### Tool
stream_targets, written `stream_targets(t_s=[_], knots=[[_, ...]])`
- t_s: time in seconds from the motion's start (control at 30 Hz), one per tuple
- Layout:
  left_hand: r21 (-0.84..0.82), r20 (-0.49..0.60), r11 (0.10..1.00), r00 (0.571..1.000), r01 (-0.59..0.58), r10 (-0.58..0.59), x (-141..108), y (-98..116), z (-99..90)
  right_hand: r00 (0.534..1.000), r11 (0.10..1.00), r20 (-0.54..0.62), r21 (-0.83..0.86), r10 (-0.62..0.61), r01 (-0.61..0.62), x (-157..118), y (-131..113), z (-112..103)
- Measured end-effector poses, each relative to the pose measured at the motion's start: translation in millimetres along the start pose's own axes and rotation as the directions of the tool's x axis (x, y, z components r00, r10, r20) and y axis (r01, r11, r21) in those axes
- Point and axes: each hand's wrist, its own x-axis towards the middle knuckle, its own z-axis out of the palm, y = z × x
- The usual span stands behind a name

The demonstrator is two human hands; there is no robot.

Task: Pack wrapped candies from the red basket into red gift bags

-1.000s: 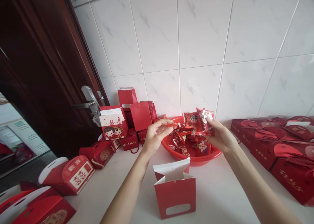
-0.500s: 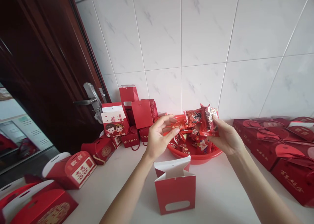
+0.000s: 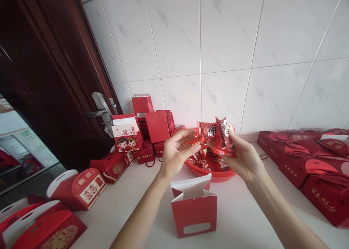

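Note:
Above a red plastic basin (image 3: 218, 177) of wrapped sweets (image 3: 205, 164), both my hands are raised close together. My right hand (image 3: 247, 159) grips several wrapped candies (image 3: 224, 136) in red and dark packets between thumb and fingers. Shiny red wrapped candy (image 3: 194, 136) sits in the curled fingers of my left hand (image 3: 177, 152), and a red packet with black lettering (image 3: 207, 131) lies between the two hands. How many each hand holds is partly hidden. In front of the basin a red paper box (image 3: 194, 214) stands upright, its white-lined top open.
Red gift boxes with gold print (image 3: 79, 187) line the left side of the white tabletop (image 3: 117, 212). More red boxes (image 3: 143, 132) are stacked at the back by the dark door (image 3: 49, 60). Ribbon-tied red boxes (image 3: 308, 172) fill the right. A tiled wall (image 3: 226, 41) rises behind.
My right hand has moved left with its candies, closer to my left hand. The lettered packet has shifted left too. The open box stays in place.

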Motion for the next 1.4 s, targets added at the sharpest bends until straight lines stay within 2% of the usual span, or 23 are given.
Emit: stream_targets(t_s=[0.2,0.33,0.47,0.57,0.7,0.8,0.87,1.0,1.17,1.4], knots=[[0.000,0.117,1.000,0.993,-0.019,0.019,1,2,-1.5,0.999,0.999,0.024,-0.009,-0.043,0.043,1,3,0],[-0.006,0.049,1.000,0.999,0.006,-0.006,0,1,-4.1,0.991,0.990,-0.045,-0.076,-0.126,0.122,3,-5,-6],[-0.030,0.023,0.999,0.999,0.036,-0.035,-2,6,-6.0,0.979,0.953,-0.078,-0.256,-0.187,0.162,6,-14,-11],[-0.025,0.038,1.000,0.999,0.016,-0.015,-5,11,-4.2,0.980,0.883,-0.015,-0.438,-0.197,0.171,3,-12,-9],[0.004,0.129,0.999,0.991,0.043,-0.044,-9,17,0.8,0.974,0.709,0.094,-0.672,-0.207,0.215,-5,-2,-2],[0.075,0.171,0.995,0.983,0.061,-0.073,-10,20,1.7,0.957,0.594,0.160,-0.756,-0.243,0.277,-11,2,5],[0.120,0.168,0.990,0.981,0.075,-0.095,-11,20,0.5,0.949,0.555,0.179,-0.777,-0.259,0.298,-14,3,8],[0.149,0.142,0.983,0.982,0.103,-0.125,-10,21,-1.9,0.954,0.561,0.185,-0.775,-0.236,0.290,-16,1,10],[0.119,0.124,0.989,0.987,0.086,-0.101,-10,19,-0.5,0.954,0.592,0.211,-0.749,-0.211,0.297,-15,0,9],[0.138,0.123,0.990,0.991,0.034,-0.051,-12,15,1.5,0.933,0.572,0.229,-0.741,-0.277,0.351,-14,2,7]])
